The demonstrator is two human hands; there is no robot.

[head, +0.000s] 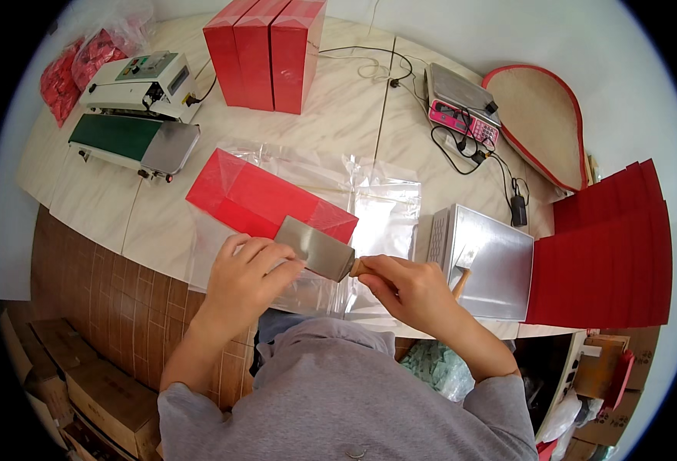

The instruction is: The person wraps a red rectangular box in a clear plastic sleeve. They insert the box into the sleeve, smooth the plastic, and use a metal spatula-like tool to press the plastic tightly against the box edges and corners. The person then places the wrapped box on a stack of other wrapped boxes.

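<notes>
My right hand (416, 288) grips the wooden handle of a broad metal scraper (318, 248). Its flat rectangular blade lies against the near side of a red box (257, 190), partly covering it. Clear plastic film (384, 213) is wrapped over the box ends and spread on the table beneath. At the box's near left side is my left hand (249, 276), fingers apart, the fingertips close to the blade's left edge. Whether those fingertips press on film is hard to tell.
A metal-topped hot plate (494, 271) carries a second scraper (462, 279), beside stacked dark red sheets (603, 265). Behind are three red boxes (289, 63), a band sealer (136, 115), a digital scale (462, 98) and a cabled power strip (459, 147). Cardboard boxes (110, 392) stand on the floor.
</notes>
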